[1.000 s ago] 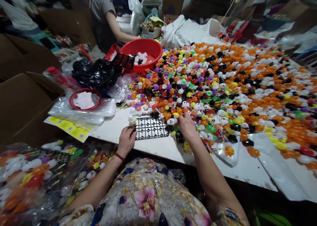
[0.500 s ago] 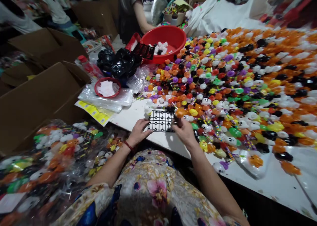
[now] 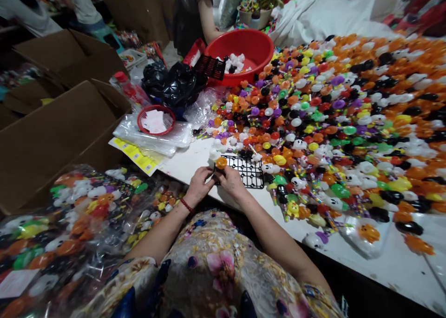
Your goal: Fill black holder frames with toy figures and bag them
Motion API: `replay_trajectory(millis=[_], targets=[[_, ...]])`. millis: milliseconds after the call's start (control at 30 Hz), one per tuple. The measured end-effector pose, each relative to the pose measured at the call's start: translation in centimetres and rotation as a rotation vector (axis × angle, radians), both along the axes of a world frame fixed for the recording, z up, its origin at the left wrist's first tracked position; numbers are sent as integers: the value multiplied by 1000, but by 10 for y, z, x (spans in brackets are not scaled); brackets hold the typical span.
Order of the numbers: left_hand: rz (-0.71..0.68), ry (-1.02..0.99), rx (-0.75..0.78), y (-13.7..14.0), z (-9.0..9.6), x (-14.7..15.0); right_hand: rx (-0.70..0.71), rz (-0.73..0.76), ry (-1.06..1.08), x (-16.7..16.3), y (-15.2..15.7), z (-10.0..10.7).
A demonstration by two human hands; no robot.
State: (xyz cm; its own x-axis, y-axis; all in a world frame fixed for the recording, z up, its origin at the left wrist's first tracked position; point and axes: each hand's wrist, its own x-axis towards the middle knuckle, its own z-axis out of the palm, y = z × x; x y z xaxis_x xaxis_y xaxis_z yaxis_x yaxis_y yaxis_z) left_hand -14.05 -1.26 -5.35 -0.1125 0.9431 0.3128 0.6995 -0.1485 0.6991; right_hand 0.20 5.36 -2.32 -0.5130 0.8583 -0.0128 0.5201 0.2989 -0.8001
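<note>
A black plastic grid rack (image 3: 251, 173) lies on the white table in front of me, its left end partly hidden by my hands. My right hand (image 3: 231, 183) has its fingers closed on a small toy with a round orange top (image 3: 221, 162), held at the rack's left end. Beside it, my left hand (image 3: 200, 184) pinches at the rack's left edge, fingers close to the toy's lower part. The toy's lower end is hidden behind the fingers. Small white pieces (image 3: 257, 157) lie along the rack's far side.
Many colourful small toys (image 3: 299, 123) cover the table to the right. Leftward are a red basket (image 3: 156, 131) of paper slips, clear bags (image 3: 139, 137) and cardboard boxes (image 3: 52, 146). A red basin (image 3: 254, 72) stands behind, near another person's arm (image 3: 207, 21).
My right hand has moved left across the rack with the orange-topped toy, from its right end to its left end, beside my left hand. The view has shifted slightly.
</note>
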Motion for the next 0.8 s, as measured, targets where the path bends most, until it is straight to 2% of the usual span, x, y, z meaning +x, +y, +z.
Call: replay_trajectory(millis=[267,433,533,633,700,800], targets=[[28,-4,-32,1,-7,-2,111,46,-50,-6,-5,-13],[14,15,-9,1,-3,-2,205,48,-69,3,-6,-4],[-2,16,-11,0,1,-3,311,-26,-52,43,-7,10],[-31,-4,5,-3,4,-6,393,-203,-114,102,-3,25],[-64,-14,2,-3,5,-10,494,-370,-350,136,5,32],[-128,-4,-44,-2,5,-14,516,-418,-661,163,20,37]])
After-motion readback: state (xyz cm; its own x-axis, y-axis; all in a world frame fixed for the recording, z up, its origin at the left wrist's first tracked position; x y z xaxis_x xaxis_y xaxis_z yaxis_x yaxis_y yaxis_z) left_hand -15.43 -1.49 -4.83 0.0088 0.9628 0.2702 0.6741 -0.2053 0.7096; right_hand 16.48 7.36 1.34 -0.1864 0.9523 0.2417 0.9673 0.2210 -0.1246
